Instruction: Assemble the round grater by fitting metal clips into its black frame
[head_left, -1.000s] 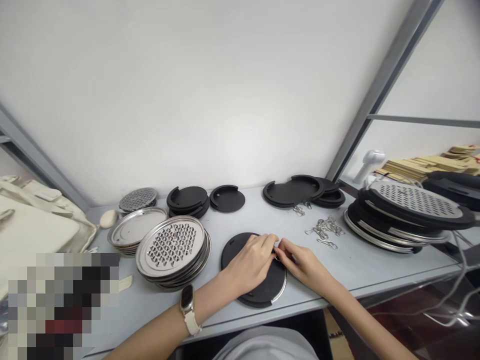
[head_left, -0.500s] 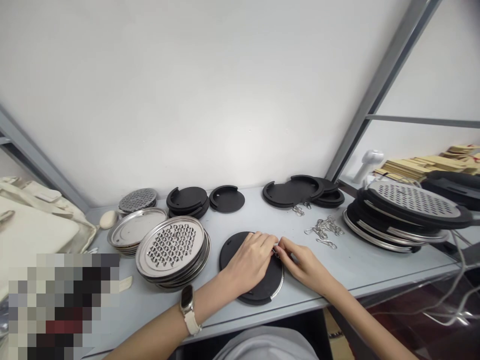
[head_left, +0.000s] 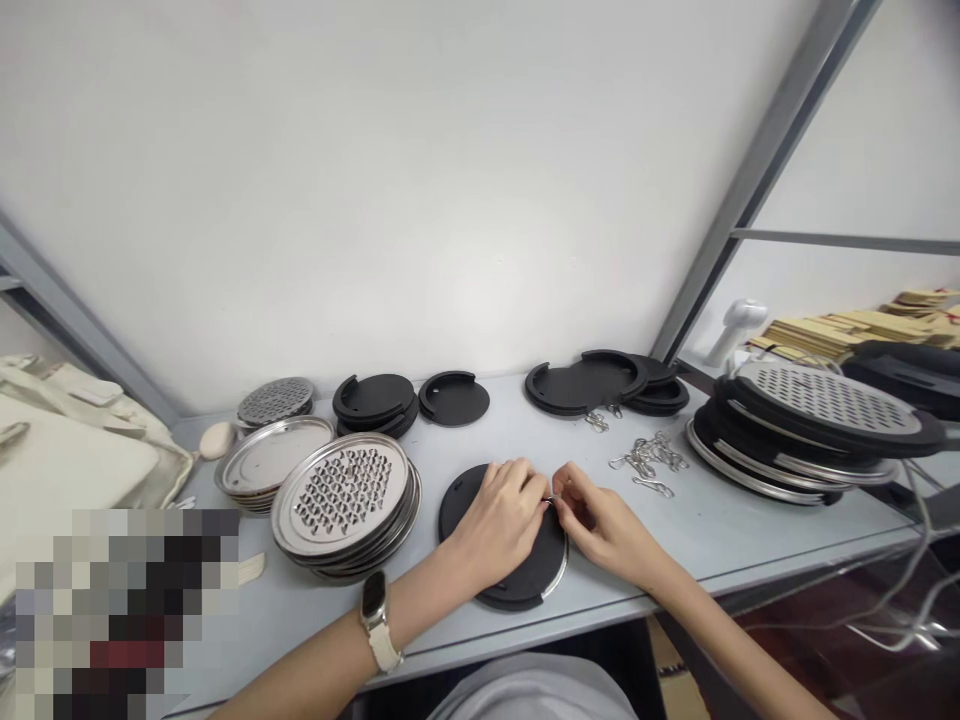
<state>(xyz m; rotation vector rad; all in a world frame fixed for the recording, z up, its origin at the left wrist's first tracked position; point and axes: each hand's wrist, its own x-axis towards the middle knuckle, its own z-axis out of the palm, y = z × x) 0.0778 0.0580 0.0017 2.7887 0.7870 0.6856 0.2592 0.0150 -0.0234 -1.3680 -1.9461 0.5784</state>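
A round black cover (head_left: 459, 505) lies flat near the table's front edge, and a silver metal rim (head_left: 556, 576) shows along its lower right side. My left hand (head_left: 501, 525) lies across the cover, its bent fingers closed at the right edge. From the right, my right hand (head_left: 606, 528) pinches a small wire clip (head_left: 551, 499) between thumb and forefinger at that same edge. Fingers partly hide the clip. Several loose wire clips (head_left: 651, 458) are heaped on the table beyond my right hand.
Metal grater discs (head_left: 345, 495) are stacked on the left, beside plain metal discs (head_left: 277, 455). Black covers (head_left: 375, 398) stand along the wall, with more black covers (head_left: 585, 385) right of centre. At the right is a tall pile of covered graters (head_left: 832, 400). A cloth bag (head_left: 82, 430) sits far left.
My right hand has shifted slightly, its fingers now a little apart from my left fingers with the clip between them. The cover has stayed put.
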